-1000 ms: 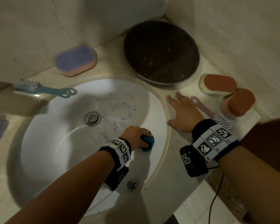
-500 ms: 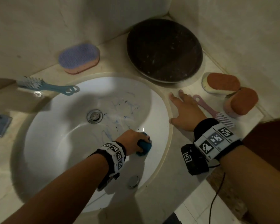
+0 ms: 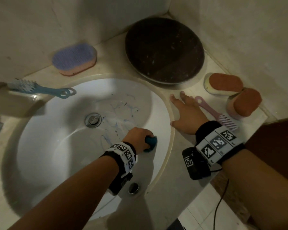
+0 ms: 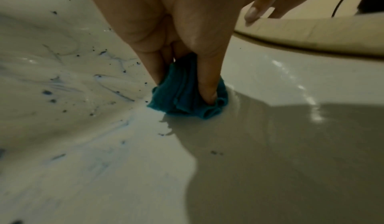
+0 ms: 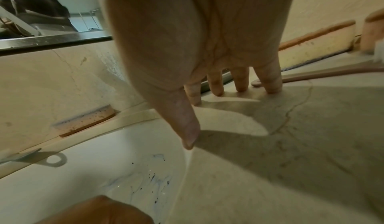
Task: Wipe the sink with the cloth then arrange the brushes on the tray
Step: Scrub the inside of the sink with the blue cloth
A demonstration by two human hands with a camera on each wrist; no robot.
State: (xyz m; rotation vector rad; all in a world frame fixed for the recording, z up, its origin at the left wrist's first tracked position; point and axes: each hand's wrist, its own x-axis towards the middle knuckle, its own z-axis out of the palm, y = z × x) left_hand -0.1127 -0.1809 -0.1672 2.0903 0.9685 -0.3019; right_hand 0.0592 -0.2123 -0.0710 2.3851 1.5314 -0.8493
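Note:
My left hand (image 3: pixel 140 138) grips a bunched teal cloth (image 3: pixel 151 142) and presses it on the right inner wall of the white sink (image 3: pixel 60 146); the cloth (image 4: pixel 187 96) sits between thumb and fingers (image 4: pixel 207 83). Blue smears and dark specks (image 3: pixel 121 112) mark the basin right of the drain (image 3: pixel 93 120). My right hand (image 3: pixel 184 113) lies flat and open on the counter beside the sink rim, its fingers (image 5: pixel 268 81) spread. A dark round tray (image 3: pixel 164 50) stands in the back corner. A pink handled brush (image 3: pixel 216 113) lies right of my right hand.
A blue handled brush (image 3: pixel 38 88) lies on the sink's back-left rim. A purple-bristled scrub brush (image 3: pixel 74 59) rests against the back wall. Two orange-topped scrub brushes (image 3: pixel 224 83) (image 3: pixel 244 103) sit at the right wall. The counter's front edge drops to a tiled floor (image 3: pixel 199 211).
My left hand with the cloth has slid a little toward the near side of the basin. The right hand has stayed flat on the counter.

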